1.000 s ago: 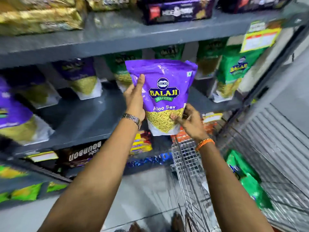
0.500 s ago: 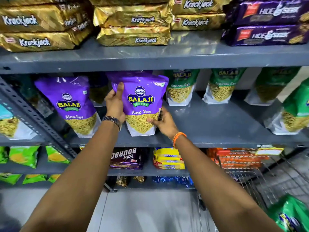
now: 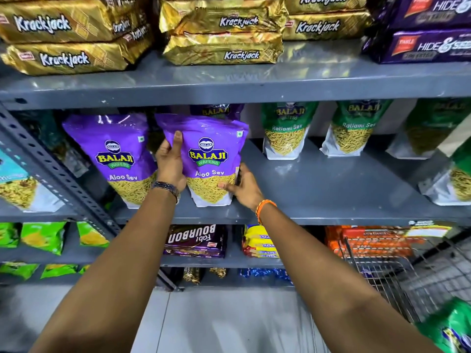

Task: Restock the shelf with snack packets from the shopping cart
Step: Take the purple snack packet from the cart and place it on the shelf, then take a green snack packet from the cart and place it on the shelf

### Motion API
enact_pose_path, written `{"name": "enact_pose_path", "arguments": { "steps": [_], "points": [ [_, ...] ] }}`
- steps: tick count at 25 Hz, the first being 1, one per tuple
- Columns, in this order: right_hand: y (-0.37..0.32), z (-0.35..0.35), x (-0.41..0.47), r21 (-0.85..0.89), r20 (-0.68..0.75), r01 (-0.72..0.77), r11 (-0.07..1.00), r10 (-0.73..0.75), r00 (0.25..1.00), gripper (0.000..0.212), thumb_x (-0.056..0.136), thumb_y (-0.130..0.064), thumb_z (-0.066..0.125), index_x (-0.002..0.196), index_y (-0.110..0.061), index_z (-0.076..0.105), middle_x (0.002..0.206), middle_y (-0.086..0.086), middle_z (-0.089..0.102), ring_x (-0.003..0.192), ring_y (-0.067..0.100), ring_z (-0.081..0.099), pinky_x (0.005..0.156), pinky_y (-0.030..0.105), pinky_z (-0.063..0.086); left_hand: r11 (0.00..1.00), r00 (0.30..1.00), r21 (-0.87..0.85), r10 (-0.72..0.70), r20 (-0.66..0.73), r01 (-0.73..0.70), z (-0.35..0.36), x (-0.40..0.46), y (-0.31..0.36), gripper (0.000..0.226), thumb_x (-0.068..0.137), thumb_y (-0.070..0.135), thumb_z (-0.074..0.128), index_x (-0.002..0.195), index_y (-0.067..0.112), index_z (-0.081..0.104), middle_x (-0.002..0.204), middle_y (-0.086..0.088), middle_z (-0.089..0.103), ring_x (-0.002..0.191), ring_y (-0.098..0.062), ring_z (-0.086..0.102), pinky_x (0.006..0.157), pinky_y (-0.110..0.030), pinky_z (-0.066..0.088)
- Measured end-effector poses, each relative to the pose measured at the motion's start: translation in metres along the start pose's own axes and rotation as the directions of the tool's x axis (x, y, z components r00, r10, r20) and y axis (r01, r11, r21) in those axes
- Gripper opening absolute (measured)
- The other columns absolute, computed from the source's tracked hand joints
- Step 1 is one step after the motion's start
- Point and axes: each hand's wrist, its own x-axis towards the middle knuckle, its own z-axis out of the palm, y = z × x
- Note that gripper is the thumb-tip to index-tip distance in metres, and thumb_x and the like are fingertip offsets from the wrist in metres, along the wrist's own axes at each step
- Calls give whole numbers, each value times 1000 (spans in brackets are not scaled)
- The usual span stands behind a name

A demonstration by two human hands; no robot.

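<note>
A purple Balaji Aloo Sev packet (image 3: 211, 159) stands upright on the grey middle shelf (image 3: 318, 189), and both hands hold it. My left hand (image 3: 170, 164) grips its left edge, thumb on the front. At the packet's lower right corner, my right hand (image 3: 242, 187) pinches it. A second purple Aloo Sev packet (image 3: 114, 159) stands just to its left, and another sits behind it. The wire shopping cart (image 3: 382, 273) is at the lower right, with a green packet (image 3: 451, 327) in it.
Green Ratlami Sev packets (image 3: 285, 131) line the back and right of the middle shelf, with bare shelf in front of them. Gold Krackjack packs (image 3: 224, 34) and purple Hide & Seek packs (image 3: 428, 44) fill the shelf above. Bourbon packs (image 3: 196, 240) lie below.
The packet went from mid-air near the cart leftward onto the middle shelf, then settled beside the other purple packet. Both hands stayed on it.
</note>
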Motion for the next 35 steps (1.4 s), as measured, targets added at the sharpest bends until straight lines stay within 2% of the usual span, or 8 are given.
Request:
{"name": "enact_pose_path", "arguments": {
  "steps": [4,9,12,18,22,27,30,35],
  "points": [
    [-7,-14,-13,32,36,-57,998,56,998,74,82,2,79,144,-3,39,144,20,57,136,34,54,114,54,45,998,996,-35,-56,-74,54,-2,-16,4,38,95,10,60,133,4,54,129,-14,61,114,-20,53,115,-42,39],
    [-20,-60,-56,141,-85,-49,989,61,994,76,85,12,70,151,-3,34,158,15,41,149,27,39,121,51,36,997,965,-68,-52,-258,36,-3,-66,-1,54,91,-3,61,142,1,43,122,-9,54,103,-9,57,90,-21,49],
    [-23,-98,-93,210,-194,-8,978,49,980,71,86,15,67,149,-3,38,156,16,44,146,28,43,119,49,39,991,980,-92,-115,-165,101,20,-103,-21,36,93,-4,56,125,12,51,109,-3,62,92,-5,60,86,-17,47],
    [12,-187,-199,281,-477,61,958,84,875,63,86,18,64,142,-5,47,146,12,54,132,22,55,102,20,54,927,917,-8,-371,148,376,102,-174,-81,47,97,1,52,144,6,48,135,-11,59,128,-20,54,118,-31,35],
    [72,-248,-310,360,-691,14,933,256,676,57,84,22,61,134,-3,53,131,13,62,115,18,60,95,21,54,837,778,180,-547,309,516,158,-219,-137,47,96,-3,51,143,2,48,146,-18,54,138,-26,51,119,-32,36],
    [150,-264,-438,526,-816,-104,844,535,220,45,81,26,62,106,-11,62,89,-6,73,77,4,64,77,22,54,713,481,544,-701,527,444,218,-303,-212,43,97,-4,50,140,-9,48,123,-13,63,102,-9,60,92,-16,47],
    [182,-258,-484,645,-761,-129,753,648,-22,42,81,24,65,109,-6,56,102,15,63,70,10,58,76,30,50,623,269,697,-782,562,356,253,-350,-254,42,96,-4,51,138,-7,49,119,-10,62,106,-11,57,98,-22,41],
    [230,-262,-512,719,-690,-232,656,715,-115,33,83,17,65,116,18,61,120,39,65,94,22,55,90,48,52,502,88,847,-865,494,174,288,-412,-338,40,96,2,55,135,-7,53,116,-9,61,95,-11,58,84,-17,45]
  ]
}}
